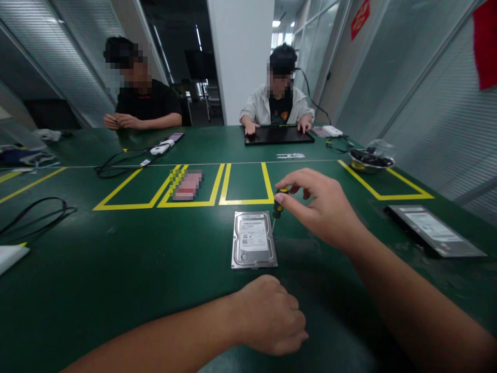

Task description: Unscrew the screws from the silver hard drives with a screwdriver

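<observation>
A silver hard drive [254,241] lies flat on the green table with its labelled face up. My right hand [320,207] grips a small screwdriver [278,209] with a black and yellow handle between thumb and fingertips. The screwdriver's thin shaft slants down to the drive's right edge; whether the tip sits on a screw is too small to tell. Nearer to me, my left hand [267,316] is curled into a fist, just below the drive and apart from it. Its palm side is hidden, so anything inside cannot be made out.
A second hard drive [435,230] lies at the right. Behind it stands a metal bowl [371,165] of dark items. Yellow tape outlines [248,202] mark the table, with a pink phone-like object [189,185] at one. Two people sit opposite, one touching a black panel [278,135]. Cables [37,207] lie left.
</observation>
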`<state>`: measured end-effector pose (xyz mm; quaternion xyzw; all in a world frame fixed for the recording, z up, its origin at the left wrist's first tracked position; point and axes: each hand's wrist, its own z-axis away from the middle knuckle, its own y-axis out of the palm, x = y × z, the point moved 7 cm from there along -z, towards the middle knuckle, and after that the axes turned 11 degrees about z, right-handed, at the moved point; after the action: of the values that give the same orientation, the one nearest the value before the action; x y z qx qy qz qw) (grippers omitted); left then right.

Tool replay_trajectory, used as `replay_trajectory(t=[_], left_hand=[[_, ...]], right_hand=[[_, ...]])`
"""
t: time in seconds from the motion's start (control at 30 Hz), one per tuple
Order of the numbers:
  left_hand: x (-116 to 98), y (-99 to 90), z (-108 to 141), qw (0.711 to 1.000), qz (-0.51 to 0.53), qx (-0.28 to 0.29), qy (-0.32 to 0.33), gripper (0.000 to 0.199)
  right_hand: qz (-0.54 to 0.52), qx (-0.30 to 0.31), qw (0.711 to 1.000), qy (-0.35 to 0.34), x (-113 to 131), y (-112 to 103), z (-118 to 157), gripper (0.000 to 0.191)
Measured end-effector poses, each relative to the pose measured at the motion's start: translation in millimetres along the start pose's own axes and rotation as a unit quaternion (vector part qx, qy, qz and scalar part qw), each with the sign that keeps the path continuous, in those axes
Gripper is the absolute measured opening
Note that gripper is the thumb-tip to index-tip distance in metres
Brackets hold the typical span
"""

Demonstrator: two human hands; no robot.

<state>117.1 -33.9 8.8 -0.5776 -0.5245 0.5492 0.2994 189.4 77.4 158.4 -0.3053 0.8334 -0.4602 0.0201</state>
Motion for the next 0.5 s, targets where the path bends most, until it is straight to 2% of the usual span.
replay_trajectory(t=[0.13, 0.27, 0.5], left_hand=[[1.2, 0.7, -0.5, 1.000, 0.006, 0.015, -0.012, 0.031], [2.4, 1.4, -0.6, 1.000, 0.012, 0.020, -0.021, 0.031], [2.5, 0.4, -1.0, 1.000, 0.013, 0.004, -0.021, 0.029]], right_hand=[[0.006, -0.012, 1.000, -0.001, -0.5, 0.4, -0.5, 0.008], [-0.001, -0.015, 1.000, 0.011, -2.2, 1.9, 0.5, 0.017], [-0.004, -0.024, 1.000, 0.007, -2.2, 0.6, -0.4, 0.008]])
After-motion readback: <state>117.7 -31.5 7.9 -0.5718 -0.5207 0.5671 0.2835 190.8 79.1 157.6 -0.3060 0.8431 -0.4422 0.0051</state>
